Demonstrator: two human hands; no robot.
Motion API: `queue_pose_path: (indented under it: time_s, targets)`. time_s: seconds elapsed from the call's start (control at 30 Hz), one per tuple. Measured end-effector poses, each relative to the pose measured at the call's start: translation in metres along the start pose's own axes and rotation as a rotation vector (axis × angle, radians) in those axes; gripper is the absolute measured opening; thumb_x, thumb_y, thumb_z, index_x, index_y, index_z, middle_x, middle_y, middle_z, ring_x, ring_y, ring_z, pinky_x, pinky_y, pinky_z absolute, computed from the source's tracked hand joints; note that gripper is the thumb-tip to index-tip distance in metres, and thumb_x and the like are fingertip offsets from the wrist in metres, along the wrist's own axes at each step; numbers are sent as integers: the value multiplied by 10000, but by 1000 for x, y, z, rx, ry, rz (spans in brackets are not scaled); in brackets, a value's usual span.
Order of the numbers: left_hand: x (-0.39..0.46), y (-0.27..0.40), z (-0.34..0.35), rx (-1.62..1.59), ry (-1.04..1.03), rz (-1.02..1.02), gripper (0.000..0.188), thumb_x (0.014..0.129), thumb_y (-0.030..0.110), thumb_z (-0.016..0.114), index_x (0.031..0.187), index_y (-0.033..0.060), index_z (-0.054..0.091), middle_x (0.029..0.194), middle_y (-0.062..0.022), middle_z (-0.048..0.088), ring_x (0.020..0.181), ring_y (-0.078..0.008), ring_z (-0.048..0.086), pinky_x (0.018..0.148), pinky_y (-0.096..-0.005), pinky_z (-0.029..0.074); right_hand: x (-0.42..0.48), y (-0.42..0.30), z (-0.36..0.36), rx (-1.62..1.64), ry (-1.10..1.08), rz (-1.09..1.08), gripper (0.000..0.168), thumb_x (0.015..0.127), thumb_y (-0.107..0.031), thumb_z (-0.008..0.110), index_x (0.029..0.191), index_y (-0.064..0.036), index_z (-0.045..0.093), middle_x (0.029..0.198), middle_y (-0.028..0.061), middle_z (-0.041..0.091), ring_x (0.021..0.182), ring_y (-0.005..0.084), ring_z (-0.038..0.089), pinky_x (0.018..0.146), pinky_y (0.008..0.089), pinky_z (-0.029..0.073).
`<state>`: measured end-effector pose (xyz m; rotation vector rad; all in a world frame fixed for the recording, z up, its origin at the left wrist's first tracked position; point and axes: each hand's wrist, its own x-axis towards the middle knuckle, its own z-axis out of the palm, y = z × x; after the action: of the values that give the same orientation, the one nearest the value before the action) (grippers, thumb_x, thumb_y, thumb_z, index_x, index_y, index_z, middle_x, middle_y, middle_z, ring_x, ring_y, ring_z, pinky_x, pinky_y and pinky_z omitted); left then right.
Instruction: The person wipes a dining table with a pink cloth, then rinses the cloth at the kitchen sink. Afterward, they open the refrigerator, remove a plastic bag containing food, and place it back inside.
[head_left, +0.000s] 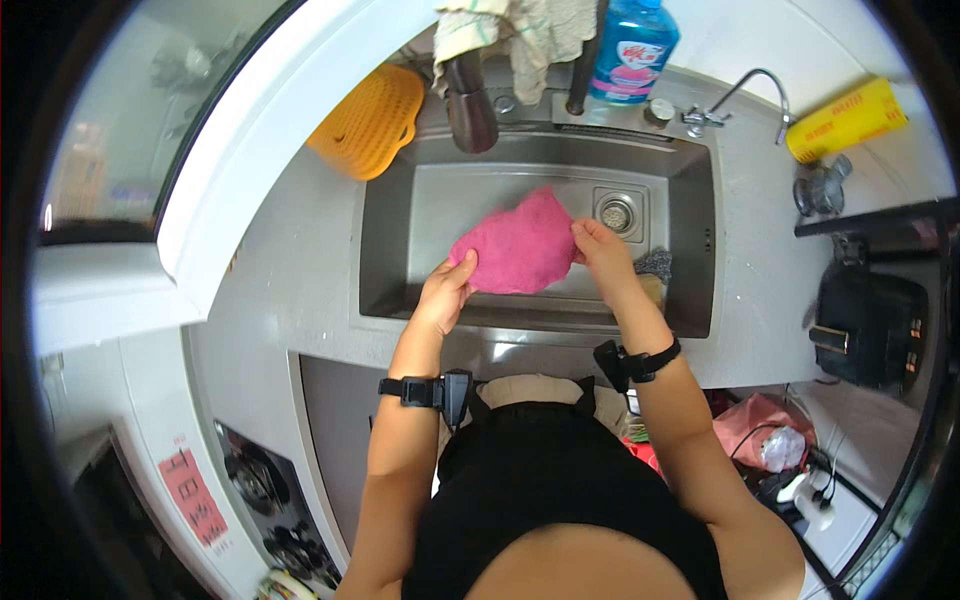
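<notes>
A pink cloth (517, 251) is spread between my two hands above the stainless steel sink (435, 195). My left hand (448, 291) pinches its lower left edge, thumb on top. At its right side, my right hand (602, 251) grips the edge between thumb and fingers. The cloth hides part of the basin floor. Just beyond my right hand is the drain strainer (616, 215). A grey mesh scrubber (655, 264) and a yellowish sponge (651, 289) lie in the basin's right side, partly behind my right forearm.
Behind the sink are a dark faucet (471, 112), hanging rags (532, 45), a blue detergent bottle (636, 52) and a small chrome tap (750, 97). An orange plastic basket (371, 120) leans at the back left corner. A yellow roll box (847, 120) and a black appliance (870, 322) stand right.
</notes>
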<state>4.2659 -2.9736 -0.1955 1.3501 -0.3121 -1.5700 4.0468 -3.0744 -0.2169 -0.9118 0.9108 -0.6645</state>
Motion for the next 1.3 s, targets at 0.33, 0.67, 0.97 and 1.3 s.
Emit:
queue_pose_path:
  time_s: [0.33, 0.67, 0.97, 1.3]
  targets:
    - [44, 16, -15, 107, -346, -56, 519, 898, 265, 517, 1336, 53, 334, 1353, -92, 366, 1239, -203, 342, 973, -357, 303, -31, -5, 60, -67, 294, -235, 223, 850, -174, 610, 1008, -50, 513, 871, 1, 559, 796, 67, 505, 697, 228, 429]
    - [25, -13, -4, -187, -687, -548, 510, 924, 433, 356, 1243, 39, 417, 1238, -123, 478, 1137, -277, 464, 971, -425, 363, -91, 17, 133, 107, 441, -323, 190, 868, -160, 576, 1009, -44, 523, 911, 16, 572, 831, 82, 527, 733, 226, 425]
    - [-33, -29, 30, -53, -1063, -629, 592, 900, 483, 388, 1309, 55, 357, 1282, -123, 447, 1176, -291, 434, 989, -458, 340, -201, 58, 119, -469, 1189, -146, 398, 809, -288, 603, 1102, -37, 506, 1073, 174, 547, 967, 317, 537, 815, 367, 435]
    - [-217, -147, 83, 254, -1506, -867, 671, 904, 529, 308, 1377, 61, 225, 1369, -106, 333, 1269, -239, 310, 1042, -396, 232, -362, 145, 135, 263, 1365, -672, 511, 873, -335, 535, 1248, -11, 409, 1122, 145, 538, 1030, 253, 531, 898, 342, 423]
